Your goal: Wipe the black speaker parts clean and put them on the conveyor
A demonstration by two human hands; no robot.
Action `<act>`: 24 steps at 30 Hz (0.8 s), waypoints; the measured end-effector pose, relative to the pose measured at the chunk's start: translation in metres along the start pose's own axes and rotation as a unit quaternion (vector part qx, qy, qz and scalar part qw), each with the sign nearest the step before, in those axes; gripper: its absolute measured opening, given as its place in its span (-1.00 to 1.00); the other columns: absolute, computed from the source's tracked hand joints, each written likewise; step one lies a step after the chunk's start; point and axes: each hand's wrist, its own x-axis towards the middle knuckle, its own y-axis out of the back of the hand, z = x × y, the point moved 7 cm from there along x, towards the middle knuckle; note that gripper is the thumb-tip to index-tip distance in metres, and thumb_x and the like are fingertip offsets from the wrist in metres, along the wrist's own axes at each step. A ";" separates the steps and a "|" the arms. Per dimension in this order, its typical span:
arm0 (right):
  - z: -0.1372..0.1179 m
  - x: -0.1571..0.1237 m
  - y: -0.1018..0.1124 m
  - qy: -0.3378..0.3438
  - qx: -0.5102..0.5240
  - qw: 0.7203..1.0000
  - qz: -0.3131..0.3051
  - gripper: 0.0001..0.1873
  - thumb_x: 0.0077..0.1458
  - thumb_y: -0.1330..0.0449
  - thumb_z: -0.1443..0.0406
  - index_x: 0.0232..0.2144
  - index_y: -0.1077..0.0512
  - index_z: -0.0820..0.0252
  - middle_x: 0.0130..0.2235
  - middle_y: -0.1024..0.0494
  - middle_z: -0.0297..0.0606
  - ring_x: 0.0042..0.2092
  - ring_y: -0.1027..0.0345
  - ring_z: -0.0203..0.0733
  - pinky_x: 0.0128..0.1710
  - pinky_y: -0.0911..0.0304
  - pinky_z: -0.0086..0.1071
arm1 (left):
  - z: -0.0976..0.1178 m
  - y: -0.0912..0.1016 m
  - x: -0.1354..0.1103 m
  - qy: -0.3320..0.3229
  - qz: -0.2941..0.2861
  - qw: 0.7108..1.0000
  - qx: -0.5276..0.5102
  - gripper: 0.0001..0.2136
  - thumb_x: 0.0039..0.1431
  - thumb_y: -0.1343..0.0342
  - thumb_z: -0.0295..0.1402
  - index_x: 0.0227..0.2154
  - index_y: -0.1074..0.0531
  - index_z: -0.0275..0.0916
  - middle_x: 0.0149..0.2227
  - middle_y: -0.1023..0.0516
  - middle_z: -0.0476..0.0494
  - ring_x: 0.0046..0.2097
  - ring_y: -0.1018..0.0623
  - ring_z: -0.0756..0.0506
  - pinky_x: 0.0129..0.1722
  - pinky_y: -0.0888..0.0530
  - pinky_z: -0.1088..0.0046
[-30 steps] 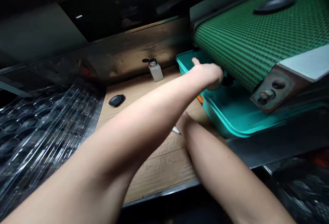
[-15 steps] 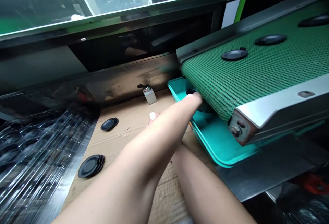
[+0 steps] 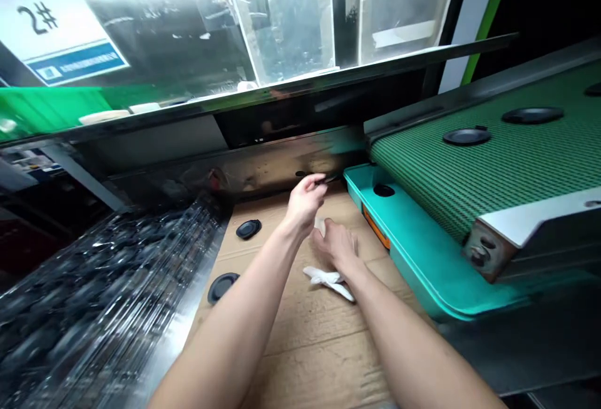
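Observation:
My left hand [image 3: 305,203] is closed in a pinch on a black lid [image 3: 327,180], seen edge-on and blurred. Just below and to the right, my right hand [image 3: 337,243] has its fingers curled round a white cloth [image 3: 320,226]. Under the right wrist, a crumpled white cloth piece [image 3: 328,280] lies on the cardboard [image 3: 300,346]. To the left, a small black lid stack [image 3: 248,228] and a nearer black lid stack [image 3: 222,287] rest on the cardboard. The dispenser bottle is mostly hidden behind my left hand.
On the right, a teal bin [image 3: 417,265] sits below the end of a green conveyor belt [image 3: 526,165]; a black lid [image 3: 384,190] lies in it. Another black lid [image 3: 467,136] rides the belt. Plastic-wrapped black parts [image 3: 89,309] fill the left side. A metal ledge [image 3: 263,168] runs behind.
My left hand has come out of the teal bin and moved left with a black lid. The view has shifted, so the scene sits farther right and my right hand is now uncovered.

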 end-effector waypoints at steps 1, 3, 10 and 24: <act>0.000 0.000 -0.001 0.000 0.002 1.000 0.003 -0.56 0.19 0.07 0.04 -0.12 -0.41 0.19 -0.25 -0.56 -0.04 -0.17 -0.45 0.00 -0.19 -0.21 -0.24 | -0.007 0.022 -0.018 0.030 0.000 0.999 -0.030 -0.74 -0.07 -0.19 -0.47 -0.24 -0.44 -0.20 -0.38 -0.50 -0.03 -0.43 -0.46 0.06 -0.29 -0.40 0.46; 0.001 0.000 0.001 0.001 0.017 1.000 0.023 -0.54 0.20 0.10 0.01 -0.13 -0.42 0.17 -0.25 -0.56 -0.07 -0.19 -0.45 -0.02 -0.22 -0.22 -0.28 | -0.025 0.064 -0.052 0.082 0.013 0.994 -0.077 -0.77 -0.09 -0.20 -0.48 -0.29 -0.41 -0.22 -0.27 -0.53 -0.10 -0.32 -0.53 0.00 -0.21 -0.43 0.41; -0.009 -0.003 0.022 0.056 0.177 0.970 0.155 -0.49 0.26 0.20 0.06 0.04 -0.35 0.13 -0.19 -0.56 -0.17 -0.18 -0.43 -0.08 -0.21 -0.24 -0.31 | -0.060 0.132 -0.090 0.079 0.078 0.989 -0.096 -0.72 -0.04 -0.24 -0.40 -0.23 -0.42 -0.34 -0.25 -0.53 -0.20 -0.25 -0.53 -0.03 -0.14 -0.47 0.39; -0.074 -0.042 -0.009 0.177 0.089 0.979 0.051 -0.51 0.29 0.16 0.15 0.23 -0.15 -0.02 -0.08 -0.42 -0.17 -0.14 -0.36 -0.17 -0.14 -0.25 -0.35 | -0.068 0.125 -0.092 0.122 0.059 0.977 -0.166 -0.66 -0.15 -0.36 -0.38 -0.27 -0.45 -0.31 -0.26 -0.56 -0.18 -0.32 -0.54 -0.06 -0.38 -0.48 0.50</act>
